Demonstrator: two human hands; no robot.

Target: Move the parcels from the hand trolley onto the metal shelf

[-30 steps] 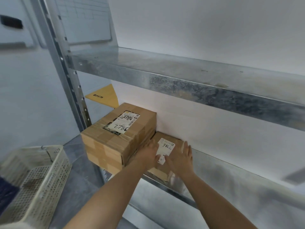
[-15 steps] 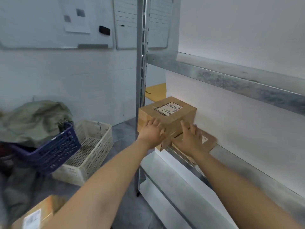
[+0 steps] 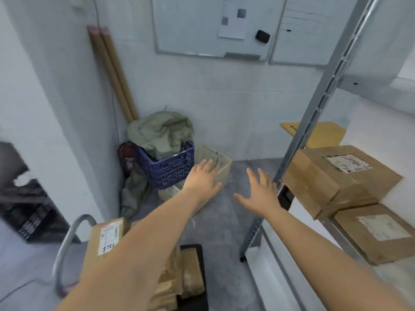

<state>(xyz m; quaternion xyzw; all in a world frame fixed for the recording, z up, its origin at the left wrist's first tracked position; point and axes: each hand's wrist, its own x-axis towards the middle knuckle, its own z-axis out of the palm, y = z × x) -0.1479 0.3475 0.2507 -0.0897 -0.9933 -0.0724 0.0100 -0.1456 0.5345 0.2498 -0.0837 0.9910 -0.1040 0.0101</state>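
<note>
Both hands are seen empty in mid-air: the left hand (image 3: 203, 179) and the right hand (image 3: 261, 193) are held with fingers straight and spread apart, nothing gripped, between the hand trolley (image 3: 67, 241) and the metal shelf (image 3: 314, 122). Two parcels are lodged at the shelf's left end, a large parcel (image 3: 332, 182) by the upright and a flat parcel (image 3: 377, 234) just beside it at the front edge. More are piled on the trolley, with a labelled parcel (image 3: 105, 239) propped near the handle. Trouble can be expected from that pile: it looks loose and uneven, so if one box is pulled out carelessly, the others may be tipped to the floor. The right hand is held close to the upright, where knuckles could be knocked. The large parcel, set near the shelf's front left corner, could be shoved off by the next arrival. Much of the pile is covered by the left forearm, so no count can be given. The trolley deck is cut off at the bottom, and the printed labels are too blurred to be read.
</note>
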